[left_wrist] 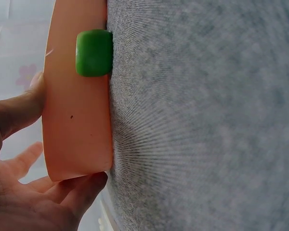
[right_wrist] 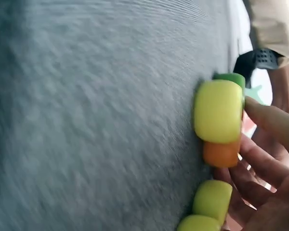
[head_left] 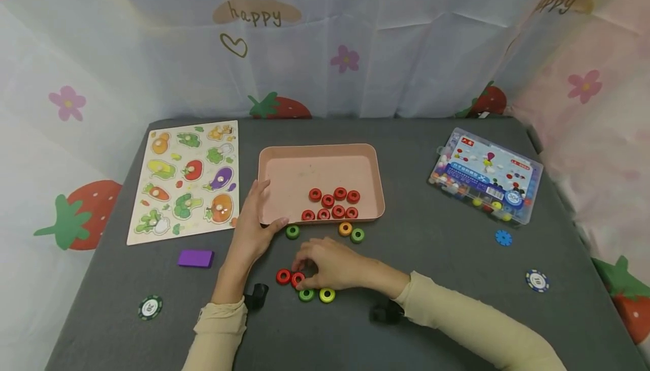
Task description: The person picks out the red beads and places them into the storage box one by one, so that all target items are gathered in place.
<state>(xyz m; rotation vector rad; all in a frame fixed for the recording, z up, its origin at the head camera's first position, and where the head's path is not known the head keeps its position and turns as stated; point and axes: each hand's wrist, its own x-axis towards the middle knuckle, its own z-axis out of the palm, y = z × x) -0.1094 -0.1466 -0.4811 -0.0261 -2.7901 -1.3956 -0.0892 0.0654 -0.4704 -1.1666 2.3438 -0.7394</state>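
Observation:
A pink tray (head_left: 320, 159) holds several red ring-shaped beads (head_left: 339, 193) toward its front. My left hand (head_left: 252, 227) grips the tray's front left corner, thumb on the front rim and fingers along the left side. My right hand (head_left: 332, 263) pinches a red ring bead (head_left: 298, 280) on the table between thumb and finger. Another red ring (head_left: 283, 276) lies left of it. A green ring (head_left: 306, 295) and a yellow ring (right_wrist: 218, 111) lie close under the right hand. An orange ring (right_wrist: 221, 154) shows past the yellow one in the right wrist view.
Green rings (head_left: 292, 232) and an orange ring (head_left: 345, 229) lie along the tray's front. A vegetable puzzle board (head_left: 172, 185) and purple block (head_left: 196, 258) are left. A clear bead box (head_left: 487, 176) is right, with a blue disc (head_left: 503, 238). Poker chips (head_left: 150, 307) lie at both sides.

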